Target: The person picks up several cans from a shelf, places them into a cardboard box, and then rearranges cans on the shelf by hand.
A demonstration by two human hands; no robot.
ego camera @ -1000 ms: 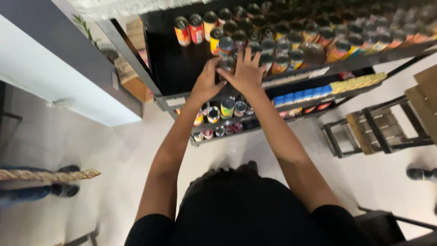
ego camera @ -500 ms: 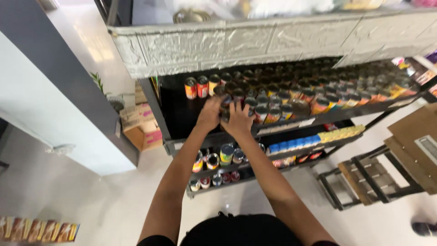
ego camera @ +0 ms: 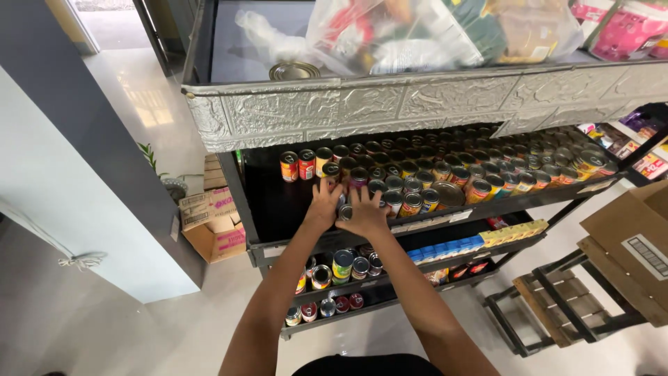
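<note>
Both my hands reach onto a black shelf [ego camera: 278, 209] full of upright tin cans [ego camera: 445, 177]. My left hand [ego camera: 324, 203] lies with fingers spread by the front cans at the left end of the rows. My right hand [ego camera: 364, 211] lies beside it, fingers spread over a small can [ego camera: 346, 211] that shows between the two hands. Whether either hand grips a can I cannot tell. Three cans [ego camera: 306, 165] stand at the far left of the back row, apart from my hands.
An embossed silver ledge [ego camera: 362, 104] juts out above the shelf, with plastic bags [ego camera: 431, 31] on top. Lower shelves hold more cans [ego camera: 341, 268] and blue and yellow packets [ego camera: 473, 244]. Cardboard boxes [ego camera: 212, 226] sit on the floor at left, a black step stool [ego camera: 557, 306] and carton [ego camera: 637, 244] at right.
The view has tilted up, so the silver ledge and bags now show. My hands have come closer together and moved left along the can rows.
</note>
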